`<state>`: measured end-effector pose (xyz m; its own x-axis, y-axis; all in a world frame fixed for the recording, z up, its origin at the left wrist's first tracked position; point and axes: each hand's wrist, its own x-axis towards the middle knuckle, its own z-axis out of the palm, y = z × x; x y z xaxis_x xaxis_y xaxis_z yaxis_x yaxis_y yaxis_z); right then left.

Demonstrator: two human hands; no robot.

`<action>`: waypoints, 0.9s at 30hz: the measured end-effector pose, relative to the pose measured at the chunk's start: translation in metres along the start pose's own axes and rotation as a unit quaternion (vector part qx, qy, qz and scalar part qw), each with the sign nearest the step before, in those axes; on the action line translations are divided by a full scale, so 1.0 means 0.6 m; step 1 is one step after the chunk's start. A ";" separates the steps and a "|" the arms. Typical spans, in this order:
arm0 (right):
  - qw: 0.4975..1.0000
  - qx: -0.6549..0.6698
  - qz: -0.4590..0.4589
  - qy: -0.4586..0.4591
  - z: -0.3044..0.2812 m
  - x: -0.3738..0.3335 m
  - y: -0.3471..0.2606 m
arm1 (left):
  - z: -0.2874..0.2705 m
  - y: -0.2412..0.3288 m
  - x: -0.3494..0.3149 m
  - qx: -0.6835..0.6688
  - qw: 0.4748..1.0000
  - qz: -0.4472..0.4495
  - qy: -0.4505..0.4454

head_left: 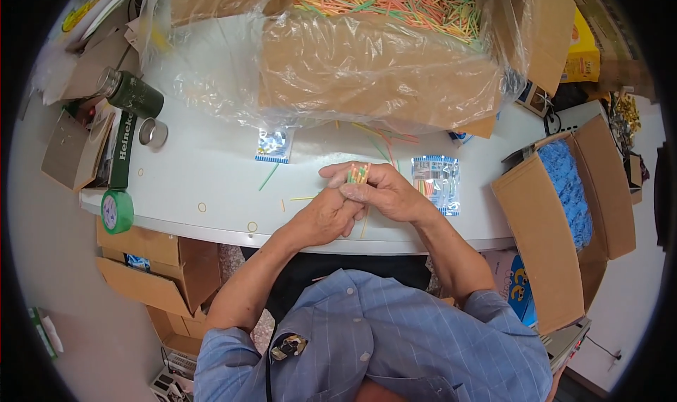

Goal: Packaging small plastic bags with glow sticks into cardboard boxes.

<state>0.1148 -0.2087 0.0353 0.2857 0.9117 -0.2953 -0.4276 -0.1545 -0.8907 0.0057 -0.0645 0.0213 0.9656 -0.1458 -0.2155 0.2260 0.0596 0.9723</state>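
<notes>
Head view — coloured sticks (357, 173) bunched upright between both hands (356, 203) — fingers closed.

Both forearms enter from lower edge, bent inward, meeting over bench's near edge. Left hand (326, 217) curled, tucked under right. Right hand (384, 194) on top, fingers (345, 171) closed, pinching.
</notes>
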 end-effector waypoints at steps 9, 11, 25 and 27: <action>0.925 -0.228 -0.257 0.164 -0.014 0.082 0.046 | -0.111 0.020 -0.040 0.419 0.757 -0.067 0.497; 0.919 -0.313 -0.198 0.133 -0.019 0.105 0.053 | -0.152 -0.014 -0.026 0.441 0.732 -0.058 0.515; 0.905 -0.331 -0.225 0.144 -0.027 0.120 0.076 | -0.189 -0.022 0.025 0.311 0.804 -0.121 0.493; 0.915 -0.307 -0.213 0.153 -0.033 0.114 0.074 | -0.186 -0.022 0.009 0.337 0.829 -0.080 0.440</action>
<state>0.1325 -0.1608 -0.0314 0.5812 0.8042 0.1243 0.3134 -0.0802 -0.9462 0.0226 0.0444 -0.0029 0.7176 0.6953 -0.0407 0.5224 -0.4987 0.6916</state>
